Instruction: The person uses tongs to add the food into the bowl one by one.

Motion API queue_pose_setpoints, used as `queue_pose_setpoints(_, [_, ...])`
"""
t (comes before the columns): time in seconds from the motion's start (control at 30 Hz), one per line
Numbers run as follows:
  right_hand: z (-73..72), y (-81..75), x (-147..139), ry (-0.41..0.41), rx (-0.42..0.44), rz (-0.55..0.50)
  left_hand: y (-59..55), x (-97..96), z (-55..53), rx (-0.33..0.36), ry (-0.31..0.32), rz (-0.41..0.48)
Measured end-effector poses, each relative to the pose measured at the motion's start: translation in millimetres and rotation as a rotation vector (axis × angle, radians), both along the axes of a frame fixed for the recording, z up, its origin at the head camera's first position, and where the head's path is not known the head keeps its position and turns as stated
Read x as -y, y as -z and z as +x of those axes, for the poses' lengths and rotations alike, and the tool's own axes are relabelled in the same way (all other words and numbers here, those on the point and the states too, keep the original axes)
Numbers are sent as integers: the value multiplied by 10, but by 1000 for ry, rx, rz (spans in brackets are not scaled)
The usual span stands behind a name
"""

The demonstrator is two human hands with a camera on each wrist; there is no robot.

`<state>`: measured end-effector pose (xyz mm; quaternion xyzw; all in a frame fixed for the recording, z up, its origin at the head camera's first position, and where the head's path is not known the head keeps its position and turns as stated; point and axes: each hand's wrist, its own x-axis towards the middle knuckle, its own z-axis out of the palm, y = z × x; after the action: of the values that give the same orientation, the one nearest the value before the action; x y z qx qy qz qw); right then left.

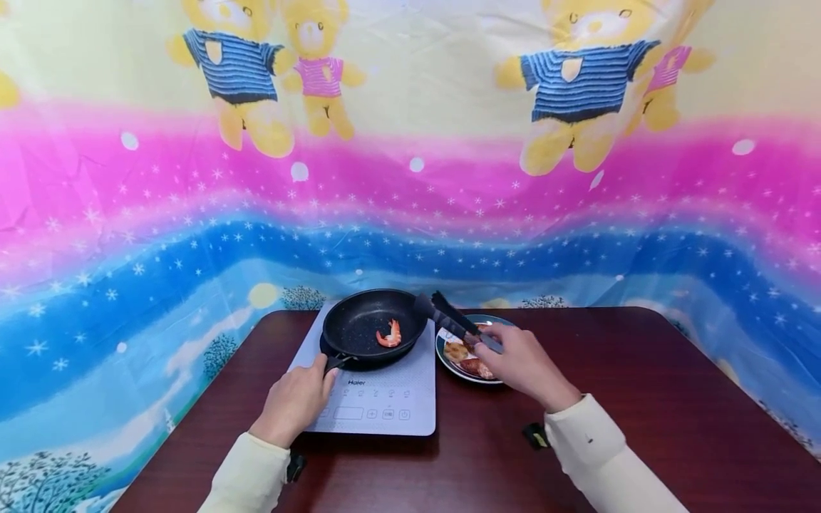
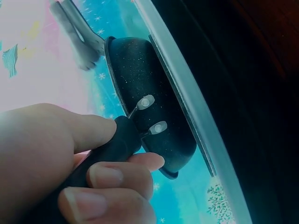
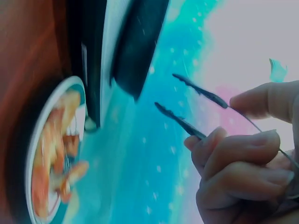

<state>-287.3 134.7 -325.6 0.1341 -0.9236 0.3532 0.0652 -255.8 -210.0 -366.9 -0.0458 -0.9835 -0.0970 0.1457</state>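
My left hand (image 1: 297,399) grips the black handle (image 2: 110,149) of a frying pan (image 1: 355,324), fingers wrapped under it and thumb along the top. One orange-red shrimp (image 1: 389,334) lies in the pan, toward its right side. My right hand (image 1: 522,360) holds black-tipped tongs (image 3: 191,126) between thumb and fingers; their tips are apart with nothing between them. In the head view the tong tips overlap the pan's right rim. Below the right hand, a plate (image 1: 442,356) with a dark green rim carries several pieces of food (image 3: 51,154), partly hidden by the hand.
The pan is on a white Haier induction cooktop (image 1: 410,417) with touch controls along its front. Both stand on a dark red-brown table (image 1: 487,456). Behind the table hangs a cloth (image 1: 410,206) printed with bears and snowflakes.
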Motion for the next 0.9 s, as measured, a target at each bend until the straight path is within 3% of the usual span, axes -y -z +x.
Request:
queue_pose_setpoints(0.27, [41, -112, -506, 36, 3, 64, -14, 22, 5, -24, -11, -16])
queue_pose_setpoints(0.53, [49, -247, -767, 41, -13, 233, -5, 14, 65, -103, -34, -49])
queue_pose_setpoints(0.7, [30, -217, -851, 59, -16, 283, 21, 2, 81, -159, -26, -54])
queue_pose_setpoints(0.9, [-47, -65, -929, 109, -30, 326, 44, -28, 75, -221, -14, -62])
